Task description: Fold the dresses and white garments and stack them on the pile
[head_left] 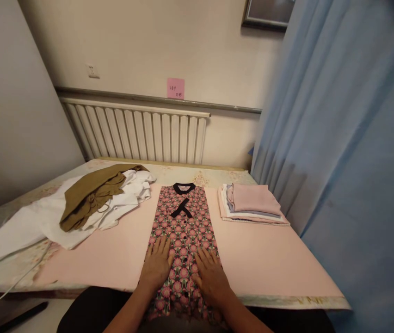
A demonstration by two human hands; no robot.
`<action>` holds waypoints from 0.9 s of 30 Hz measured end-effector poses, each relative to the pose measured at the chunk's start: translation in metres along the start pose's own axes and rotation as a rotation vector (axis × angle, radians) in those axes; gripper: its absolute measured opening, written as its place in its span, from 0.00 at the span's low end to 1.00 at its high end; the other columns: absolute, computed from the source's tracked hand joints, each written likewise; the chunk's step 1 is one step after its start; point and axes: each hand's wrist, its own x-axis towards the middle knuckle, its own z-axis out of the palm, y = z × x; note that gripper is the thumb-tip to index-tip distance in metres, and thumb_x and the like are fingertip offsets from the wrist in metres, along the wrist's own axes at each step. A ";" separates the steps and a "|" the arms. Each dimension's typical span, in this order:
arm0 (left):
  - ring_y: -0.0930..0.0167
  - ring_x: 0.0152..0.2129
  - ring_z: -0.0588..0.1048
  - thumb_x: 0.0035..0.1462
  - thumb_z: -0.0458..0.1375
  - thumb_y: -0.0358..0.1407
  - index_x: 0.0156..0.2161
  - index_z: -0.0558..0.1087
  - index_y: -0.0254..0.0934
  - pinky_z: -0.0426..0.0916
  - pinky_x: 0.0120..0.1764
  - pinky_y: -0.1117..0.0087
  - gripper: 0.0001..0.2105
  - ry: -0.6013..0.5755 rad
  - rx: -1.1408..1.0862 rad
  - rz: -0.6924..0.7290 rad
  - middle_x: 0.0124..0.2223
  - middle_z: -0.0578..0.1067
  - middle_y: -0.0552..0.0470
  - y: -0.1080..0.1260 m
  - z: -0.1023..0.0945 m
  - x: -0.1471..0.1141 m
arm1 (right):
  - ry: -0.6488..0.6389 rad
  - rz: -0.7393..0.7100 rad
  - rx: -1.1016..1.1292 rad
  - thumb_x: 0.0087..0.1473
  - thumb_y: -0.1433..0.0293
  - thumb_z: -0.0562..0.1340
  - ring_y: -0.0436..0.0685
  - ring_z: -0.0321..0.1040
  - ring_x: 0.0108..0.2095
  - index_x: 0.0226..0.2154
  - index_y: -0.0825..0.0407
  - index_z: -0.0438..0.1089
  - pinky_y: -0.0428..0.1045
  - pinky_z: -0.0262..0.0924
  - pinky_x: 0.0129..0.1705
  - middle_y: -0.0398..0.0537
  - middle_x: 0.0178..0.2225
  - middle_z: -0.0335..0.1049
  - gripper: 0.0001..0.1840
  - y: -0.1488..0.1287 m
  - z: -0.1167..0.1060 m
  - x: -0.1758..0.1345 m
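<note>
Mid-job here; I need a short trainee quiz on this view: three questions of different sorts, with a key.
1. True or false: the left hand and the right hand both lie flat on the long, narrow pink-and-black floral fabric garment.

2. Short answer: what lies on top of the crumpled white cloth?

3. Fill the gap: the neat stack of folded pink, white and grey fabric sits to the person's ____ of the floral garment.

Key:
1. True.
2. The rumpled olive-brown cloth garment.
3. Right.
</note>
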 end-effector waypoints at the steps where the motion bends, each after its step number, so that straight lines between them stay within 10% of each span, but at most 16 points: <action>1: 0.59 0.64 0.57 0.65 0.42 0.46 0.64 0.61 0.36 0.51 0.62 0.50 0.27 0.000 -0.003 -0.003 0.66 0.60 0.45 0.000 0.000 0.000 | -0.003 -0.005 -0.001 0.60 0.60 0.57 0.63 0.44 0.67 0.64 0.53 0.54 0.63 0.40 0.66 0.52 0.67 0.48 0.33 -0.001 0.000 -0.001; 27: 0.59 0.63 0.59 0.65 0.43 0.46 0.63 0.63 0.38 0.53 0.61 0.51 0.26 0.037 -0.043 -0.006 0.65 0.63 0.45 0.001 -0.005 -0.002 | 0.063 -0.052 -0.055 0.59 0.60 0.60 0.64 0.47 0.65 0.63 0.52 0.57 0.62 0.42 0.66 0.52 0.65 0.54 0.32 -0.007 0.007 -0.014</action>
